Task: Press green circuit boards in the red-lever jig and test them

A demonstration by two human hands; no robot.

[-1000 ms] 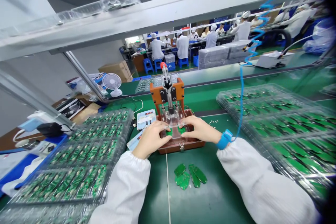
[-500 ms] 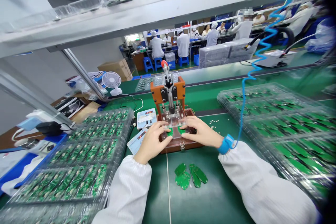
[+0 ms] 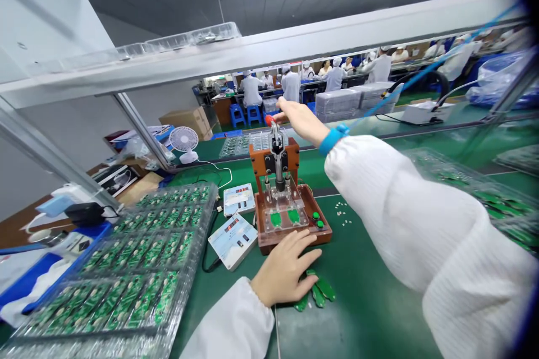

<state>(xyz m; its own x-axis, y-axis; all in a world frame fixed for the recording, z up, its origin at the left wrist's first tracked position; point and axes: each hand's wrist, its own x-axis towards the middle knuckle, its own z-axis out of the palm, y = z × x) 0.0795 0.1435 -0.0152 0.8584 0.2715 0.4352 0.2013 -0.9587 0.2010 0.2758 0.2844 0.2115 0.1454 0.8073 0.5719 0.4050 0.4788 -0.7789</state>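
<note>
Here, a hand-lever press (image 3: 277, 151) is standing in a chunky orange frame (image 3: 256, 151), its smooth red knob (image 3: 268, 120) topping a steel shaft. The open right hand (image 3: 297, 122) is reaching up with fingers extended, its thumb just beside the knob, though contact is hard to tell. Below, two green circuit boards (image 3: 275, 219) are sitting under clear acrylic in a brown tray (image 3: 295, 244). The empty left hand (image 3: 284, 269) is resting, fingers apart, just before the tray, above loose scalloped green boards (image 3: 319, 293). Ridged plastic trays of boards (image 3: 147, 258) are lying left on the green table (image 3: 357, 314).
</note>
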